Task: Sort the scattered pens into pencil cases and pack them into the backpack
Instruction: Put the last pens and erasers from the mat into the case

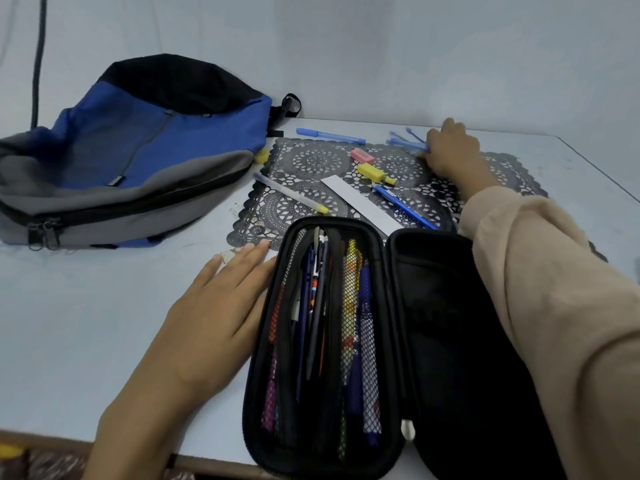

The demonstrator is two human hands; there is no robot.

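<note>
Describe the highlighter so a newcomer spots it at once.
Find the black lace mat right of the backpack. Near its middle, between the pink eraser and the white ruler, lies the highlighter. It is short, chunky and yellow; the blue pen beside it is long and thin.

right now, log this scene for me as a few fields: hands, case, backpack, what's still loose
left hand: flat on the table, fingers straight, beside the pencil case
right hand: reaching far across the mat, fingers on a bunch of blue pens; grip unclear
pencil case: open, mesh side packed with pens, other half bare
backpack: lying left of the mat
still loose: pink eraser, yellow highlighter, ruler, blue pen, yellow-capped pen, light blue pen
</note>
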